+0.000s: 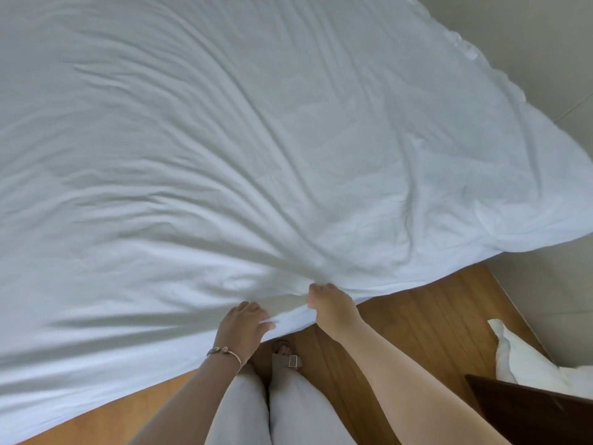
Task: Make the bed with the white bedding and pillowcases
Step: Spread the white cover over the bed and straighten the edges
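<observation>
My left hand (245, 326) and right hand (327, 301) pinch the soft, light white cotton sheet (256, 155) at its six-o'clock hem; it drags easily.

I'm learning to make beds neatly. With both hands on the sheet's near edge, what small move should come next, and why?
Probably a short pull toward the body. The left hand and right hand both grip the white sheet at its near edge, and long wrinkles fan out from that grip, so tension there should flatten them.

The sheet (256, 139) spreads over the bed toward twelve o'clock. Both hands (245, 326) (330, 305) grip its near edge. A pillow (526, 358) lies at four o'clock.
</observation>
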{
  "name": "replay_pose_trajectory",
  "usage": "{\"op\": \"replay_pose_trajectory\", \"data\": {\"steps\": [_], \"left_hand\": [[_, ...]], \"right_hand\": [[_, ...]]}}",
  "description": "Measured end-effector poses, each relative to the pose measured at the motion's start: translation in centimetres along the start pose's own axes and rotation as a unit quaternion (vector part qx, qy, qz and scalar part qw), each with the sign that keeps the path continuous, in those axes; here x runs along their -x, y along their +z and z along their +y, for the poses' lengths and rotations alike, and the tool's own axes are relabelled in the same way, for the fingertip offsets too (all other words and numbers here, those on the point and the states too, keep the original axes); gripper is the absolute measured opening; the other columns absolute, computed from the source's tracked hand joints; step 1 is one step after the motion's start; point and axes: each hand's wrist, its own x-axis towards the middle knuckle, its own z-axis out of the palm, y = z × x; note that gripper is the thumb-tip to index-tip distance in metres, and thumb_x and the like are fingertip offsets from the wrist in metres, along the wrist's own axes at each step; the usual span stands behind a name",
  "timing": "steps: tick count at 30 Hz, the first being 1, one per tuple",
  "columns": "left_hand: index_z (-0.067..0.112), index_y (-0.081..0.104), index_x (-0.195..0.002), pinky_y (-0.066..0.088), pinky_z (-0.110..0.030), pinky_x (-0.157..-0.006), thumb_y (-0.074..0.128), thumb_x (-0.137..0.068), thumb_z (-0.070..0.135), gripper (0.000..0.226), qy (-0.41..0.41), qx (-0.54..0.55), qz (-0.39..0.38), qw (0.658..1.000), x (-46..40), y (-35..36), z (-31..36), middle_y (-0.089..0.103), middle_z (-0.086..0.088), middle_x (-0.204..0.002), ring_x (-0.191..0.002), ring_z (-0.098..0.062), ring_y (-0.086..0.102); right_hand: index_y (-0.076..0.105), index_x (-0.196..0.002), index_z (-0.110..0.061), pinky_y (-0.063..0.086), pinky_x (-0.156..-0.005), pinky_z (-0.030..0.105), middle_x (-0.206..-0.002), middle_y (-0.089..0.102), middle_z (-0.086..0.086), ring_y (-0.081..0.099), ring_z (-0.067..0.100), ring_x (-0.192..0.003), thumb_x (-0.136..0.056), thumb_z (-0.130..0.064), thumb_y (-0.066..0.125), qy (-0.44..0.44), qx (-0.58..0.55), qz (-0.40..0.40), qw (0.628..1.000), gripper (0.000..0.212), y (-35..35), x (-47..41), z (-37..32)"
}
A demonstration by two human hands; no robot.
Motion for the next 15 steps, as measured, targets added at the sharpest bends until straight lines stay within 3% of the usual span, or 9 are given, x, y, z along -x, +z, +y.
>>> {"op": "replay_pose_trajectory", "data": {"steps": [2, 4, 5, 8, 11, 13, 15], "left_hand": [[0.021, 0.067, -0.093, 0.037, -0.024, -0.076, 0.042, -0.098, 0.04, 0.032, -0.012, 0.04, 0.024, 0.999, -0.1, -0.1, 0.2, 0.06, 0.008, -0.092, -0.096, -0.013, 0.054], [0.02, 0.063, -0.091, 0.041, -0.029, -0.073, 0.044, -0.101, 0.034, 0.025, -0.013, 0.048, 0.011, 0.999, -0.3, -0.1, 0.0, 0.057, 0.009, -0.086, -0.089, -0.015, 0.056], [0.02, 0.061, -0.09, 0.042, -0.03, -0.073, 0.043, -0.101, 0.032, 0.024, -0.007, 0.052, 0.002, 0.999, -0.2, -0.2, -0.1, 0.055, 0.01, -0.083, -0.086, -0.017, 0.056], [0.023, 0.056, -0.091, 0.044, -0.029, -0.076, 0.04, -0.103, 0.026, 0.02, 0.01, 0.061, -0.034, 0.997, 0.1, -0.5, -0.2, 0.055, 0.012, -0.087, -0.086, -0.016, 0.057], [0.035, 0.056, -0.119, 0.042, -0.023, -0.078, 0.028, -0.099, 0.047, 0.036, 0.042, 0.026, -0.075, 0.996, 1.5, -0.6, -0.2, 0.054, 0.018, -0.104, -0.09, -0.006, 0.056], [0.042, 0.048, -0.127, 0.041, -0.022, -0.079, 0.024, -0.093, 0.06, 0.046, 0.076, -0.023, -0.115, 0.99, 3.0, 0.2, -0.5, 0.049, 0.016, -0.107, -0.095, -0.006, 0.057], [0.042, 0.044, -0.134, 0.039, -0.024, -0.086, 0.034, -0.097, 0.05, 0.039, 0.072, -0.046, -0.164, 0.983, 4.0, 1.4, -0.6, 0.047, 0.013, -0.115, -0.108, -0.008, 0.053]], "right_hand": [[0.058, -0.094, -0.004, 0.034, -0.053, 0.028, -0.073, 0.062, 0.008, 0.061, 0.024, -0.073, -0.076, 0.001, 0.069, -0.007, 0.016, 0.055, 0.998, 0.022, 0.7, 0.8, -0.1], [0.062, -0.075, -0.009, 0.027, -0.041, 0.023, -0.049, 0.05, -0.002, 0.052, 0.015, -0.046, -0.049, -0.006, 0.087, -0.029, 0.078, 0.074, 0.994, 0.036, 1.4, 1.0, -0.1], [0.063, -0.071, -0.011, 0.03, -0.04, 0.022, -0.045, 0.047, -0.005, 0.048, 0.013, -0.043, -0.044, -0.009, 0.089, -0.031, 0.097, 0.083, 0.991, 0.038, 1.6, 1.0, 0.0], [0.064, -0.076, -0.013, 0.043, -0.051, 0.024, -0.053, 0.053, -0.004, 0.052, 0.015, -0.05, -0.053, -0.009, 0.085, -0.09, 0.103, 0.116, 0.984, 0.031, 2.1, 1.6, 0.1], [0.062, -0.084, -0.013, 0.048, -0.056, 0.023, -0.064, 0.058, -0.004, 0.056, 0.015, -0.058, -0.055, -0.002, 0.079, -0.127, 0.054, 0.096, 0.986, 0.035, 2.7, 2.7, 0.5], [0.06, -0.104, -0.01, 0.054, -0.072, 0.03, -0.083, 0.064, 0.002, 0.061, 0.021, -0.076, -0.069, 0.004, 0.068, -0.124, 0.027, 0.008, 0.992, 0.038, 3.9, 3.7, 0.7], [0.046, -0.129, -0.011, 0.048, -0.09, 0.039, -0.114, 0.06, 0.009, 0.057, 0.03, -0.104, -0.087, 0.003, 0.05, -0.097, 0.036, -0.113, 0.988, 0.044, 5.7, 4.7, 0.5]]}}
